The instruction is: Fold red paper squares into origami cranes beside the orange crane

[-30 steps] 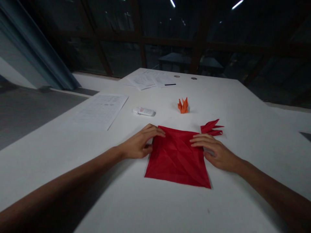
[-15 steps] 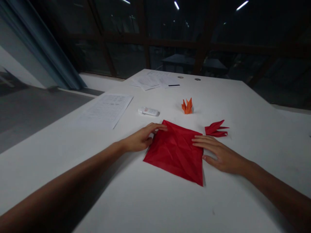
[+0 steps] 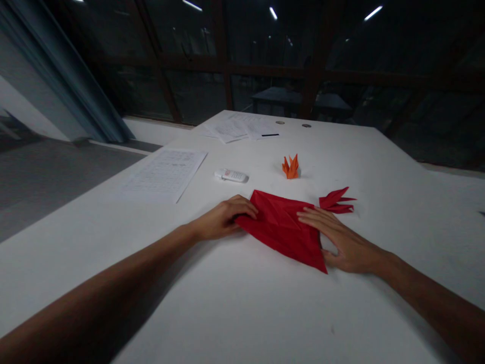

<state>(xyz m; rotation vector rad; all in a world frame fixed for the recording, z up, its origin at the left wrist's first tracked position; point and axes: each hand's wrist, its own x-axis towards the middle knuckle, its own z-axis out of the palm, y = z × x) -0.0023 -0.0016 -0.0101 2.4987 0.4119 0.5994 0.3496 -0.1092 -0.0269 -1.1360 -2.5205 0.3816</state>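
Observation:
A creased sheet of red origami paper (image 3: 284, 222) lies between my hands, its near edge curled up off the table. My left hand (image 3: 231, 216) grips the left edge, fingers bent over the top and the thumb hidden beneath. On the right edge rest the long fingers of my right hand (image 3: 337, 237), with its thumb tip tucked behind the paper's side. Just beyond that hand is a folded red paper piece (image 3: 337, 200) with pointed tips. An orange folded paper piece (image 3: 291, 168) with several upright points stands farther back.
A white marker-like object (image 3: 232, 176) lies beyond my left hand. Printed sheets (image 3: 162, 174) cover the table's left side, and more papers (image 3: 235, 127) lie at the far end with a dark strip (image 3: 270, 135). Two small round discs (image 3: 306, 125) sit near the far edge.
My left hand has closed around the left edge of the red paper. The near edge has risen and curled away from me. My right thumb has moved in behind the right edge.

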